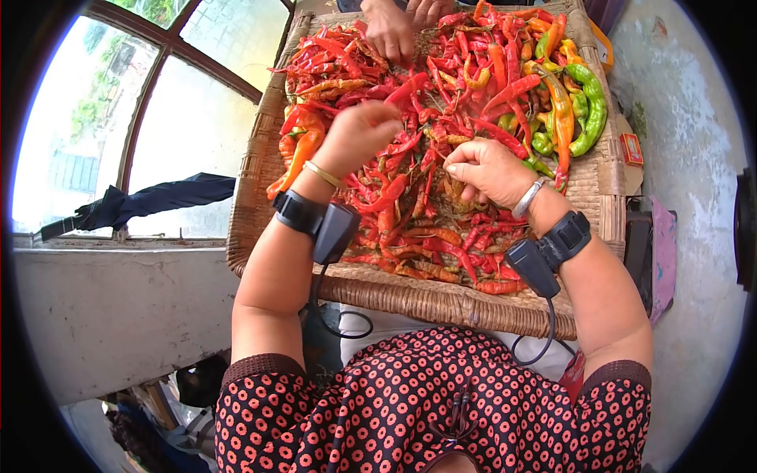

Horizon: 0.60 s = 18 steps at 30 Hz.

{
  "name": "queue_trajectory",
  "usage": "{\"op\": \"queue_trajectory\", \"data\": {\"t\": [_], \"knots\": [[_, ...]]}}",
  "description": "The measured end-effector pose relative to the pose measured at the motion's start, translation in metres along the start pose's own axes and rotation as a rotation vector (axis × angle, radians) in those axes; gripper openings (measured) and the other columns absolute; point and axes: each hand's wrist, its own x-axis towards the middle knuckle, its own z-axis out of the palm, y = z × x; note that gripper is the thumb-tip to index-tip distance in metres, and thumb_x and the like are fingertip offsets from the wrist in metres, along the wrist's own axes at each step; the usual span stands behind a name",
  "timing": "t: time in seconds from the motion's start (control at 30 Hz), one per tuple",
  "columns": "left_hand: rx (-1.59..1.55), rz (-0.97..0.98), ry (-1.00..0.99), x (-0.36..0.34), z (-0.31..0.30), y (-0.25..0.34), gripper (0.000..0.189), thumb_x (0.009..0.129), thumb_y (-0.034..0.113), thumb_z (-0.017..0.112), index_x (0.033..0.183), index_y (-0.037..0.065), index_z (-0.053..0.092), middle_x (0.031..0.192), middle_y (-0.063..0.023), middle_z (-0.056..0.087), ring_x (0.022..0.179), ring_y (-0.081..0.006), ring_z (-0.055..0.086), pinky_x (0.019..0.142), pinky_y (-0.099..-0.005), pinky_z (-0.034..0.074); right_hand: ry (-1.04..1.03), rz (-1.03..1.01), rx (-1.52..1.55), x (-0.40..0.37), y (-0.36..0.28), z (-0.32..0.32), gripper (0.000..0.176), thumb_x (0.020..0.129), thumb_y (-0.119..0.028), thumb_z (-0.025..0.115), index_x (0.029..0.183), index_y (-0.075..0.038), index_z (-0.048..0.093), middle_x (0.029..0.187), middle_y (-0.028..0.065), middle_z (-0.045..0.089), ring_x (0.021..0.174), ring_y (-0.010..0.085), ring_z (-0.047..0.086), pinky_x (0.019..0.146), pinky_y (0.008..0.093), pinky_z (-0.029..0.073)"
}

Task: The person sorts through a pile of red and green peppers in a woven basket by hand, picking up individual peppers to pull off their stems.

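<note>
My left hand (364, 135) hovers above the pile of chili peppers, its fingers curled and slightly blurred. A bright red chili pepper (408, 87) shows right beyond its knuckles. What this hand holds, if anything, I cannot tell. To its right, my right hand (493, 172) is closed, thumb and forefinger pinched over the middle of the pile; the pinched spot is too small to name anything in it. Shrivelled red chili peppers (386, 201) lie below and between both hands. All of them rest on a woven wicker tray (426, 296).
At the far edge, another person's hands (388, 30) reach into the peppers. Green peppers (590, 110) and orange ones (563, 118) lie at the right. A folded dark umbrella (158, 203) rests by the window on the left. A small red box (632, 150) sits beside the tray.
</note>
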Motion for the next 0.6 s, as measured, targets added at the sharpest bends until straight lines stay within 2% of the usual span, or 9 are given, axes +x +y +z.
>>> {"op": "queue_trajectory", "data": {"t": [0.03, 0.07, 0.1, 0.17, 0.27, 0.43, 0.5, 0.53, 0.6], "knots": [[0.265, -0.018, -0.112, -0.003, 0.002, -0.002, 0.021, 0.075, 0.021, 0.062, 0.086, 0.003, 0.063, 0.073, -0.0081, 0.061, 0.072, -0.0219, 0.062, 0.06, -0.0343, 0.048, 0.052, -0.047, 0.077, 0.001, 0.004, 0.001, 0.019, 0.081, -0.02, 0.057, 0.087, -0.002, 0.06, 0.067, 0.0021, 0.058, 0.052, 0.0092, 0.057, 0.045, 0.0229, 0.044], [0.53, -0.036, -0.224, -0.008, 0.005, -0.002, 0.021, 0.072, 0.025, 0.063, 0.081, 0.006, 0.064, 0.074, -0.0102, 0.062, 0.072, -0.0254, 0.062, 0.061, -0.0373, 0.048, 0.052, -0.047, 0.077, 0.001, 0.004, 0.0, 0.019, 0.081, -0.02, 0.057, 0.087, -0.002, 0.06, 0.067, 0.0021, 0.058, 0.052, 0.0092, 0.057, 0.045, 0.0229, 0.044], [0.53, -0.037, -0.223, -0.009, 0.008, 0.001, 0.021, 0.072, 0.025, 0.063, 0.081, 0.006, 0.064, 0.074, -0.0102, 0.062, 0.072, -0.0254, 0.062, 0.061, -0.0373, 0.048, 0.08, -0.06, 0.078, 0.001, 0.003, 0.0, 0.02, 0.081, -0.02, 0.057, 0.088, -0.002, 0.06, 0.068, 0.0021, 0.058, 0.053, 0.009, 0.057, 0.046, 0.0228, 0.044], [0.951, -0.135, -0.325, -0.011, 0.012, 0.005, 0.021, 0.067, 0.029, 0.065, 0.076, 0.011, 0.064, 0.073, -0.0119, 0.061, 0.068, -0.0267, 0.059, 0.06, -0.0373, 0.047, 0.107, -0.074, 0.079, 0.001, 0.003, -0.001, 0.02, 0.081, -0.021, 0.057, 0.088, -0.002, 0.06, 0.069, 0.0021, 0.058, 0.054, 0.0088, 0.057, 0.046, 0.0226, 0.044], [0.989, -0.04, -0.33, -0.013, 0.016, -0.013, 0.022, 0.067, 0.031, 0.063, 0.073, 0.01, 0.062, 0.072, -0.0112, 0.061, 0.071, -0.0298, 0.059, 0.061, -0.041, 0.046, 0.102, -0.077, 0.063, 0.001, 0.002, -0.004, 0.02, 0.081, -0.021, 0.057, 0.088, -0.002, 0.06, 0.071, 0.0019, 0.058, 0.055, 0.0087, 0.057, 0.047, 0.0224, 0.044], [0.984, 0.015, -0.342, -0.012, 0.016, -0.018, 0.018, 0.067, 0.027, 0.061, 0.073, 0.01, 0.062, 0.072, -0.0116, 0.061, 0.069, -0.031, 0.058, 0.06, -0.0415, 0.046, 0.096, -0.073, 0.075, 0.003, 0.004, -0.005, 0.02, 0.081, -0.021, 0.057, 0.087, -0.002, 0.06, 0.07, 0.002, 0.058, 0.054, 0.0086, 0.056, 0.047, 0.0224, 0.043], [0.832, 0.001, -0.34, -0.01, 0.01, -0.015, 0.014, 0.069, 0.021, 0.061, 0.073, 0.008, 0.061, 0.069, -0.0099, 0.061, 0.062, -0.024, 0.06, 0.056, -0.0354, 0.046, 0.115, -0.069, 0.071, 0.002, 0.003, -0.005, 0.02, 0.081, -0.021, 0.056, 0.087, -0.002, 0.06, 0.069, 0.002, 0.058, 0.053, 0.0085, 0.056, 0.046, 0.0225, 0.043], [0.832, 0.003, -0.344, -0.01, 0.006, -0.012, 0.014, 0.069, 0.021, 0.061, 0.073, 0.008, 0.061, 0.069, -0.0099, 0.061, 0.062, -0.024, 0.06, 0.056, -0.0354, 0.046, 0.132, -0.063, 0.065, 0.001, 0.003, -0.005, 0.02, 0.081, -0.02, 0.056, 0.087, -0.002, 0.06, 0.069, 0.002, 0.058, 0.053, 0.0084, 0.056, 0.046, 0.0225, 0.043], [0.324, -0.099, -0.334, -0.009, -0.002, -0.008, 0.01, 0.073, 0.014, 0.06, 0.072, 0.005, 0.059, 0.064, -0.0037, 0.059, 0.058, -0.0123, 0.057, 0.052, -0.027, 0.044, 0.12, -0.053, 0.055, 0.001, 0.002, -0.006, 0.019, 0.082, -0.02, 0.056, 0.087, -0.002, 0.06, 0.069, 0.0019, 0.058, 0.052, 0.0084, 0.055, 0.045, 0.0225, 0.043]]}}
